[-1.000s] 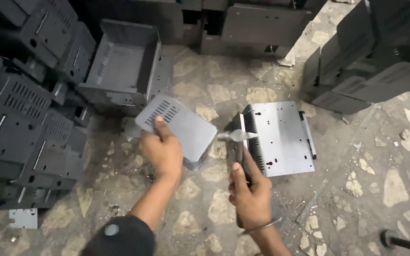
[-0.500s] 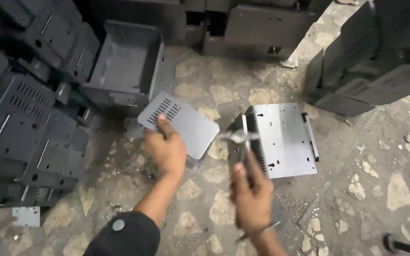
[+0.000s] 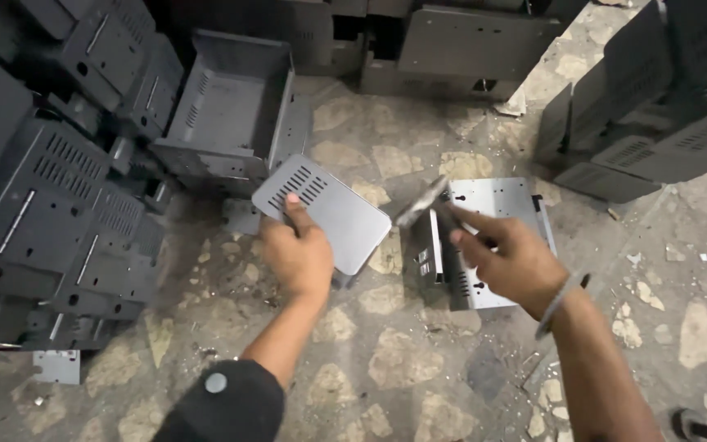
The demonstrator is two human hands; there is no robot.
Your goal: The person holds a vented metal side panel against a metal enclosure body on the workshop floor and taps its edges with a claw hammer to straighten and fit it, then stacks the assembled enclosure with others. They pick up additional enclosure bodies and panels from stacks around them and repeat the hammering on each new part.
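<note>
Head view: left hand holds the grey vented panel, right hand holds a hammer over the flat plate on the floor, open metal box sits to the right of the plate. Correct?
Not quite. In the head view the open metal box sits to the upper left of the flat plate, not to its right. The rest holds: the left hand holds the grey vented panel, and the right hand holds a hammer over the plate.

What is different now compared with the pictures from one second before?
The right hand has swung its hammer over to the left, so the blurred head now sits beside the vented grey panel. The left hand has kept its grip on that panel, tilted as before. The flat metal plate on the floor and the dark metal casings stacked at the left have stayed where they were.
</note>
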